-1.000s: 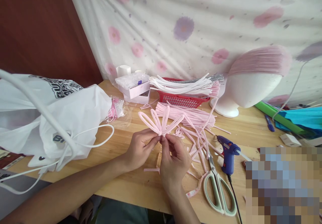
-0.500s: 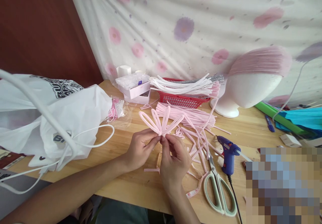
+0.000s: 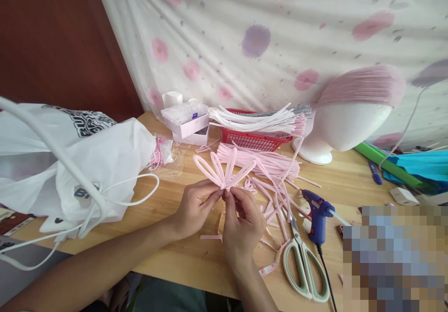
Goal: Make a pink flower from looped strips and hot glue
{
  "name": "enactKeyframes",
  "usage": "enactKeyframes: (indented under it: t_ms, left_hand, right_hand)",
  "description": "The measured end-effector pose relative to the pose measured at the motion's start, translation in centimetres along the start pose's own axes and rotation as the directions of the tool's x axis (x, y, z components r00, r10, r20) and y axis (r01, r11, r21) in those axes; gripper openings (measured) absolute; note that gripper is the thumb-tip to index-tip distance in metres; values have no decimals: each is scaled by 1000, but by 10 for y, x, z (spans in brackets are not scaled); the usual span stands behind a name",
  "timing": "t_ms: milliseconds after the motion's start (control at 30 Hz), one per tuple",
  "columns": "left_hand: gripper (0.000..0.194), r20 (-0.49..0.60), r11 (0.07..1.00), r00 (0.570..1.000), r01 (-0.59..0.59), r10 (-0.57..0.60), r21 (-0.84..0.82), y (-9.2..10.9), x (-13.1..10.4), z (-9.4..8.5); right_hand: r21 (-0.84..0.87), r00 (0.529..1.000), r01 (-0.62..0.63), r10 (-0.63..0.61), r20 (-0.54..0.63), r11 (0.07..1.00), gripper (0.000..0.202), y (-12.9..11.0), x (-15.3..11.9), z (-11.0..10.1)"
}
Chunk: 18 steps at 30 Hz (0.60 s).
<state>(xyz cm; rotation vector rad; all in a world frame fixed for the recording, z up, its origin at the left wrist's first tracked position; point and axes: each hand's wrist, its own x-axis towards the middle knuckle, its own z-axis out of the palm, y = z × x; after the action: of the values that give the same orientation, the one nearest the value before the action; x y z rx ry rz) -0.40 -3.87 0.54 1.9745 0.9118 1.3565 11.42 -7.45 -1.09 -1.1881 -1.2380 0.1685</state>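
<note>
Both hands hold one pink pipe cleaner flower (image 3: 229, 165), its several long loops fanned upward above the fingers. My left hand (image 3: 196, 207) pinches its base from the left between thumb and finger. From the right, my right hand (image 3: 243, 221) presses thumb and fingers on the same base, so the joint itself is mostly hidden. Behind the flower lie loose pink pipe cleaners (image 3: 276, 186) and a thick pink bundle (image 3: 259, 158). Scissors (image 3: 303, 265) with pale green handles rest right of my right hand, beside a blue glue gun (image 3: 318, 214).
A red basket (image 3: 255, 140) of white, silver and pink pipe cleaners stands behind. A white foam head (image 3: 346, 120) wears a pink cap at back right. White bags (image 3: 115, 162) and a white cable (image 3: 147, 176) lie left; a tape measure (image 3: 275, 265) sits near the front edge.
</note>
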Motion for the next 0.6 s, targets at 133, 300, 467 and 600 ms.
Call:
enactKeyframes:
  t_ms: [133, 300, 467, 600]
  left_hand:
    - [22, -3, 1000, 1000, 4, -4, 3, 0, 0, 0]
    - [22, -6, 1000, 1000, 1, -1, -5, 2, 1, 0]
    - [21, 2, 1000, 1000, 4, -4, -7, 1, 1, 0]
    - [23, 0, 1000, 1000, 19, -19, -7, 0, 0, 0]
  right_hand:
    - [0, 1000, -10, 10, 8, 1000, 9, 1, 1, 0]
    - [16, 1000, -21, 21, 3, 1000, 9, 3, 0, 1]
    - [15, 1000, -14, 14, 8, 1000, 10, 2, 0, -1]
    - [3, 1000, -14, 14, 17, 1000, 10, 1, 0, -1]
